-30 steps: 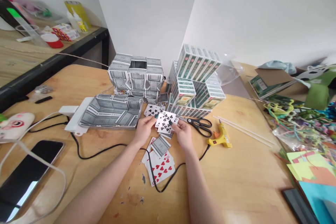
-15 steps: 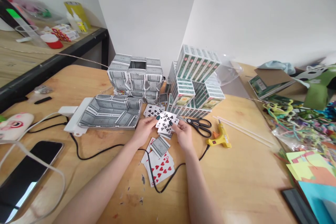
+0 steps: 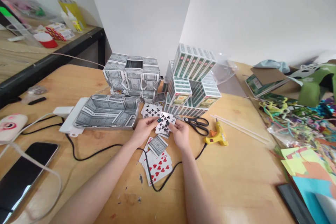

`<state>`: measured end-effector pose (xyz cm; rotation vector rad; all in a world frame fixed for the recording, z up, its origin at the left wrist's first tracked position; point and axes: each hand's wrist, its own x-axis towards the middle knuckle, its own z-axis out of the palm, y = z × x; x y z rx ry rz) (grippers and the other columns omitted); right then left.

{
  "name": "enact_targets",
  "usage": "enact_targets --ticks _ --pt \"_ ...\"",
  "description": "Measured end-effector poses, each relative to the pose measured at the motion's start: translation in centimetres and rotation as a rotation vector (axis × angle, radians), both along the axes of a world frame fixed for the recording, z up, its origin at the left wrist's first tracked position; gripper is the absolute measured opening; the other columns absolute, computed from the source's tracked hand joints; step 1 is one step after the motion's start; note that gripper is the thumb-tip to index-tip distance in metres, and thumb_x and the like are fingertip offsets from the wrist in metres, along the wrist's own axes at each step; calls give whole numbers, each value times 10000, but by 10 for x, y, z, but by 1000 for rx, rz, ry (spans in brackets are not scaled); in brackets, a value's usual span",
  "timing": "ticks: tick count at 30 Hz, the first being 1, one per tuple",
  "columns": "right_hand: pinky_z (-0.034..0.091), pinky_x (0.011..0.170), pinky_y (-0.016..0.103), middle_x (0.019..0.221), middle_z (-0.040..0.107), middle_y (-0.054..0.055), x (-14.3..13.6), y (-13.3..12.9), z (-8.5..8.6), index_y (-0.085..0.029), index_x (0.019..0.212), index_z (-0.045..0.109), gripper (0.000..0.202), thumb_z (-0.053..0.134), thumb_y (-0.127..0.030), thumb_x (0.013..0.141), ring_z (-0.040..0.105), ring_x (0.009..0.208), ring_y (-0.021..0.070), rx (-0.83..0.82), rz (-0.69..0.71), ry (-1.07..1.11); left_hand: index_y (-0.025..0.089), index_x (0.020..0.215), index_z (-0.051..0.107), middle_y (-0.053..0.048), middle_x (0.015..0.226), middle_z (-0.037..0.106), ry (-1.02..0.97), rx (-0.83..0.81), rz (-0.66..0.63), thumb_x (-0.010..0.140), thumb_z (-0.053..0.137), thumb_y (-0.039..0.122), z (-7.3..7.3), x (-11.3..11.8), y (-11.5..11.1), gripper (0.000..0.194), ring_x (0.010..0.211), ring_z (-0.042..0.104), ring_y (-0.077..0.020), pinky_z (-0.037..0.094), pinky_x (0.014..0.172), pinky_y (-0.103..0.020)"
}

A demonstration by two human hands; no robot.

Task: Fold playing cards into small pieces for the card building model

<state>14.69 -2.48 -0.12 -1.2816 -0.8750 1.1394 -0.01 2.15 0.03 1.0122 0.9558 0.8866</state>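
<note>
1. Pinching one edge, the left hand has thumb and fingers clamped on a few club playing cards.
2. The right hand grips their opposite edge, its thumb pressed across the front face.
3. I see those cards between both hands, near the black-handled scissors.
4. Closer to the person lie loose heart cards, crossed by a black cord.
</note>
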Motion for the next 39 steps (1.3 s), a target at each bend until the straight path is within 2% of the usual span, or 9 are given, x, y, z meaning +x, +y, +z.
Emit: enact_targets --ticks 7,14,19,25,29,39 --pt "383 498 246 574 597 -7 -2 1 1 -166 673 596 182 651 -339 663 491 503 124 -11 -4 7 122 788 681 -67 790 679 62 5 54 565 739 402 1 2 0 363 756 593 -177 447 726 -291" --pt "423 527 261 576 607 -1 -3 0 3 -167 705 604 196 656 -349 655 525 532 138 -18 22 35 118 732 672 -44 704 650 81 0 85 549 738 412 0 3 1 352 667 556 -146 421 650 -259" --pt "425 521 255 575 620 -2 -4 0 6 -170 677 596 189 659 -346 651 532 524 133 -4 18 52 116 723 674 -47 715 654 59 -8 91 538 743 399 0 3 0 345 662 554 -143 421 645 -256" --pt "413 504 239 579 614 -3 -4 0 4 -165 677 596 180 659 -332 655 521 521 123 -11 15 63 121 744 686 -40 682 645 108 26 153 545 740 376 -6 3 0 328 640 544 -136 417 621 -249" --pt "423 519 249 579 613 4 -3 0 5 -166 687 597 199 664 -349 649 539 549 138 -12 28 73 118 732 685 -45 684 650 93 -3 140 532 743 385 -7 3 1 338 643 553 -144 422 629 -257" --pt "337 464 218 512 536 -35 -3 0 6 -170 580 541 218 686 -325 631 416 464 85 -12 17 50 126 637 663 -15 587 620 0 -109 124 478 779 355 -1 3 1 302 559 528 -119 396 581 -256"
